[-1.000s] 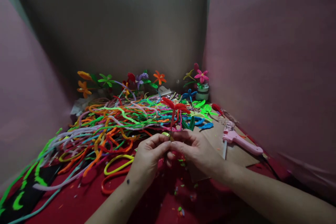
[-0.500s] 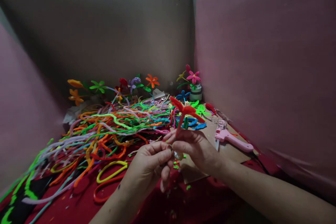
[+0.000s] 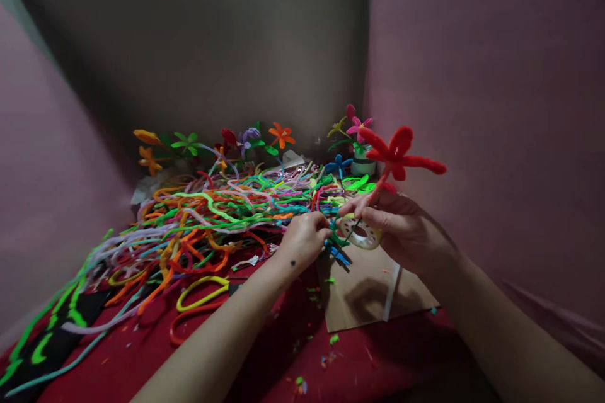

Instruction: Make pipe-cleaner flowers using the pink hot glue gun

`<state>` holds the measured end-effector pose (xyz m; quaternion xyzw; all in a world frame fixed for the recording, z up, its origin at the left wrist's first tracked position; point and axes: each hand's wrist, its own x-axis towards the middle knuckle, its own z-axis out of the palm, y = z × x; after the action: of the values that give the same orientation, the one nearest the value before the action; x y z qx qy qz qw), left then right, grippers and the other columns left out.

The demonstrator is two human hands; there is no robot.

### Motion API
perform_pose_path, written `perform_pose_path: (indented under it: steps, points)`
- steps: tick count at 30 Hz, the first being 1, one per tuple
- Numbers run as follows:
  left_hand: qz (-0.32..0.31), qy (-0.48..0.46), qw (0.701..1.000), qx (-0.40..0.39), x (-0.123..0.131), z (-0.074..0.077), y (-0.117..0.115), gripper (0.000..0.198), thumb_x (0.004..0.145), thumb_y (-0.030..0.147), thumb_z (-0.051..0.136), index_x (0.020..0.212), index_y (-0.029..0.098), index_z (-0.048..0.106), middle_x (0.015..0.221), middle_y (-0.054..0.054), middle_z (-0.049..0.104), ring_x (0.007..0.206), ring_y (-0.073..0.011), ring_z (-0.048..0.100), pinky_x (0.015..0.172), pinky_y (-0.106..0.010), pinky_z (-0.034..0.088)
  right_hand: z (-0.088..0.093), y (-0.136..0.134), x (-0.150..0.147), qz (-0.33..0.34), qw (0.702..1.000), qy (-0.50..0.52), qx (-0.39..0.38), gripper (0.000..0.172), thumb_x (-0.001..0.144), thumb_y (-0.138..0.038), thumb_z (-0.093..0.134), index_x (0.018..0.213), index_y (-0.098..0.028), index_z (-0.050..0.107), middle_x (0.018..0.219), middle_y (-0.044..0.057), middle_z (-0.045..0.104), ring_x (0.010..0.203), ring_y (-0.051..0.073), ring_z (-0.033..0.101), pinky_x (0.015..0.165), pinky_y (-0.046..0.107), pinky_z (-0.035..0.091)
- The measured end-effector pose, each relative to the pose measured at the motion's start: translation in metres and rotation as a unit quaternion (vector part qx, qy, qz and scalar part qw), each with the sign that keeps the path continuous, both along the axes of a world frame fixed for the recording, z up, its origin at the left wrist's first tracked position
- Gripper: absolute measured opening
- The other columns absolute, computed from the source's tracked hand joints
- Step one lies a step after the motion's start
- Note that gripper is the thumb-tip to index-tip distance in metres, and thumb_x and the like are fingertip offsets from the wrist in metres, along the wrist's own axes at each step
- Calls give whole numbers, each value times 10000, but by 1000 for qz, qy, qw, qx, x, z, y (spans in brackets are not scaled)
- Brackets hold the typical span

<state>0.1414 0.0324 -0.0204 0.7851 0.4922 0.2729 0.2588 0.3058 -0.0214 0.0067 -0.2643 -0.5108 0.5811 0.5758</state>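
Pinching the red flower by its stem above the counter, the right hand also holds a tape roll, likely freeing the left hand, whose grip I cannot tell, beside green pieces.

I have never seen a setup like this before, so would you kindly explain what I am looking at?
There is no machine here: these are a person's two bare hands, seen by a camera worn on the head, looking forward and down. The right hand holds a red pipe-cleaner flower by its stem, with a pale tape roll at its fingers. The left hand is beside some green pieces; whether it grips them is unclear. On the red cloth lie a heap of colorful pipe cleaners, what look like scissors and a cardboard sheet. More flowers stand toward the back.
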Motion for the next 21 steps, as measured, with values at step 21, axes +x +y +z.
perform_pose_path:
  steps: [21]
  points:
    - [-42,-74,975,-204,8,4,0,172,730,322,552,672,171,609,370,63,436,305,-72,362,342,-191,238,-1,0,7,-31,998,49,-3,41,697,-259,663,714,-223,672,859,18,672,752,170,600,677,316,480]
